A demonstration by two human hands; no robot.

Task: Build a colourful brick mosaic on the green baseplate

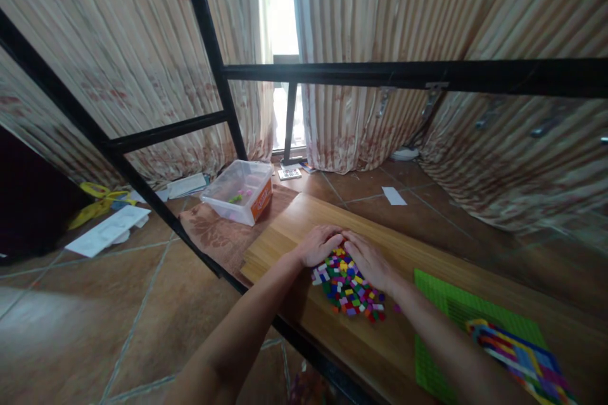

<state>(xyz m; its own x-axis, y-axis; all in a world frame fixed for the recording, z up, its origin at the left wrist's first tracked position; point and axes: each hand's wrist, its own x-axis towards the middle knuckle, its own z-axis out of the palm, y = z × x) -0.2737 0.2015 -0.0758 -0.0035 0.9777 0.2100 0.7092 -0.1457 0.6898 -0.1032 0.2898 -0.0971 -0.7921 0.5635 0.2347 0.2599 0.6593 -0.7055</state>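
Note:
A heap of small colourful toy bricks (349, 288) lies on the wooden board (280, 228). My left hand (322, 245) rests at the heap's far left side, its fingers stretched toward the middle. On the far right side, my right hand (369, 261) lies against the bricks, palm turned inward. The fingertips of both hands come close together at the far end, curving around the heap; neither hand visibly grips a brick. To the right, a green baseplate (427, 329) carries a multicoloured brick build (517, 354), partly hidden by my right forearm.
A clear plastic box (228, 202) with a few pieces inside stands on a brown cloth (209, 237) beyond the board. Black metal bars (403, 73) cross in front of the curtains (342, 120). Papers (107, 228) and a yellow item (92, 202) lie on the tiled floor.

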